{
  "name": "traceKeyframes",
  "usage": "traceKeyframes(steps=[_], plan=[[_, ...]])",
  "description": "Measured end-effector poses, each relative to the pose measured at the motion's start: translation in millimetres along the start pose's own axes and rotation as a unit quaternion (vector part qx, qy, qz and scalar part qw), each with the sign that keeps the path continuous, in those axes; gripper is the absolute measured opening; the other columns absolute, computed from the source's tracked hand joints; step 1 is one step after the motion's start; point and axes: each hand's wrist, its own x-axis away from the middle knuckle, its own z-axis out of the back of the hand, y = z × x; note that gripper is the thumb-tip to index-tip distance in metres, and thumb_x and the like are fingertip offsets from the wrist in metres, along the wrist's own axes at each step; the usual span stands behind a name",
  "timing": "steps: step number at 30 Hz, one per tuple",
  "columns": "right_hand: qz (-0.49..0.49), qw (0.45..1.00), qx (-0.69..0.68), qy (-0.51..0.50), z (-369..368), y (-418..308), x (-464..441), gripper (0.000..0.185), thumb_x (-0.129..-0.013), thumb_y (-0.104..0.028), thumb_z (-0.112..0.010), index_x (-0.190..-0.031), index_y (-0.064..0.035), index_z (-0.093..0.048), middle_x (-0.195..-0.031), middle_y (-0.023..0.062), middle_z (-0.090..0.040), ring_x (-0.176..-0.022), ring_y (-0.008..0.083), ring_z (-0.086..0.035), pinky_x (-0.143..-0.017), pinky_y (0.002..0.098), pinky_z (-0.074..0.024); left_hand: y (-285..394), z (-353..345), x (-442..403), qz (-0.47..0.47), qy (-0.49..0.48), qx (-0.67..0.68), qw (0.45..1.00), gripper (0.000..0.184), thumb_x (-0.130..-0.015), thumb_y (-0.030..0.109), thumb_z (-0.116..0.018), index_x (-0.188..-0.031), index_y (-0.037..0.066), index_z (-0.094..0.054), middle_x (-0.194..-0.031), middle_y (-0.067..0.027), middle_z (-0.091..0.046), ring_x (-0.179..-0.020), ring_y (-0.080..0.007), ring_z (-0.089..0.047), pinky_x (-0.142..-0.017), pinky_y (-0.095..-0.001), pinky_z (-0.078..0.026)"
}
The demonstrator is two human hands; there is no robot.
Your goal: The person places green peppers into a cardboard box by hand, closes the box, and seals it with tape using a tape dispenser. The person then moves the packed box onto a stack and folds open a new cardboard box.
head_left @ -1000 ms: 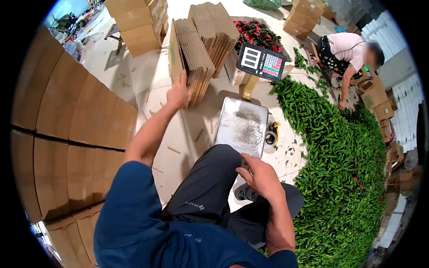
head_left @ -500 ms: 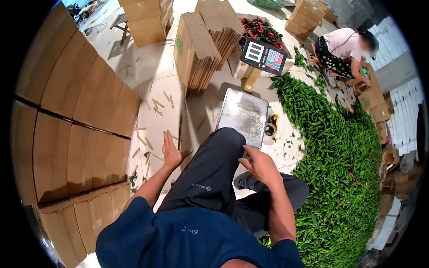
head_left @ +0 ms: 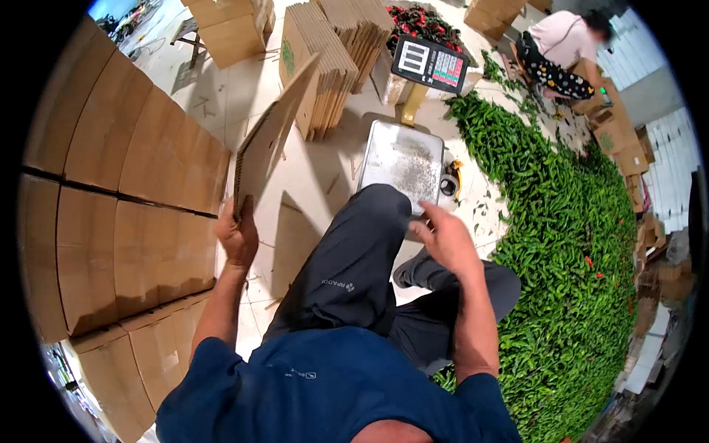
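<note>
My left hand (head_left: 238, 235) is closed around the lower edge of a flattened cardboard box (head_left: 275, 136), which stands up tilted beside the stacked cartons. Over my bent knee is my right hand (head_left: 447, 238), its fingers loosely curled and apart with nothing seen in them. Just beyond that hand sits a platform scale with a metal pan (head_left: 402, 159) bearing dark specks. Its display and keypad (head_left: 430, 63) rise on a post at the far side. A roll of tape on a yellow-handled dispenser (head_left: 452, 181) lies right of the pan.
Sealed cartons (head_left: 140, 199) form a wall on the left. Flattened boxes (head_left: 314, 70) stand in bundles ahead, near a container of red peppers (head_left: 421, 26). Green peppers (head_left: 561, 280) cover the floor to the right. A person (head_left: 557, 55) bends over cartons at the far right.
My left hand has taken hold of the flattened box and raised it upright from the floor. My right hand has shifted slightly forward and right. The other person has leaned a little.
</note>
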Motion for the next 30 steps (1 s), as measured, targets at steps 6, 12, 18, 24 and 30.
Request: traceKeyframes(steps=[6,12,18,24,30], plan=[[-0.002,0.923,-0.28,0.264,43.3,19.0,-13.1,0.061,-0.093,-0.025,-0.072,-0.142,0.0058,-0.051,-0.126,0.0188,-0.067,-0.107,0.0266,-0.068,-0.084,0.0347,-0.0571,135.2,-40.1,-96.1,-0.175,-0.341,-0.224,0.896,0.016,-0.089,0.013,-0.072,-0.1,0.002,-0.068,-0.094,-0.023,-0.07,-0.088,-0.0367,-0.07,-0.073,-0.0403,-0.055],[-0.029,0.966,-0.166,0.196,110.3,44.0,-34.8,0.068,-0.093,-0.045,-0.07,-0.138,0.0044,-0.057,-0.127,0.021,-0.066,-0.112,0.0254,-0.065,-0.082,0.0372,-0.0575,162.4,-218.5,-117.5,-0.328,-0.527,-0.243,0.745,0.024,-0.086,0.015,-0.067,-0.103,-0.001,-0.064,-0.092,-0.0268,-0.068,-0.096,-0.0444,-0.066,-0.081,-0.0528,-0.05],[-0.118,0.918,-0.331,0.182,120.2,111.4,-53.9,0.043,-0.088,-0.032,-0.081,-0.107,0.0047,-0.071,-0.095,0.0106,-0.072,-0.082,0.0163,-0.069,-0.076,0.03,-0.0591,162.2,-295.1,-100.1,-0.315,-0.573,-0.179,0.735,0.028,-0.09,0.021,-0.065,-0.104,-0.003,-0.065,-0.094,-0.0268,-0.069,-0.095,-0.0449,-0.066,-0.083,-0.0518,-0.052],[-0.14,0.899,-0.389,0.147,122.8,164.9,-52.9,0.037,-0.087,-0.029,-0.082,-0.099,0.0037,-0.068,-0.091,0.01,-0.07,-0.078,0.0171,-0.069,-0.075,0.0295,-0.0617,148.4,-264.1,-106.2,-0.173,-0.515,-0.162,0.824,0.04,-0.097,0.04,-0.057,-0.107,0.003,-0.07,-0.103,-0.0201,-0.072,-0.1,-0.0404,-0.068,-0.088,-0.0474,-0.053],[-0.161,0.895,-0.393,0.138,121.4,177.9,-47.3,0.036,-0.087,-0.031,-0.081,-0.096,0.0012,-0.067,-0.092,0.0087,-0.066,-0.082,0.0172,-0.067,-0.075,0.0299,-0.0614,28.8,-179.2,-122.1,-0.079,-0.026,-0.155,0.984,0.074,-0.088,0.04,-0.077,-0.138,-0.007,-0.051,-0.136,-0.0262,-0.058,-0.127,-0.0356,-0.056,-0.107,-0.0407,-0.044]])
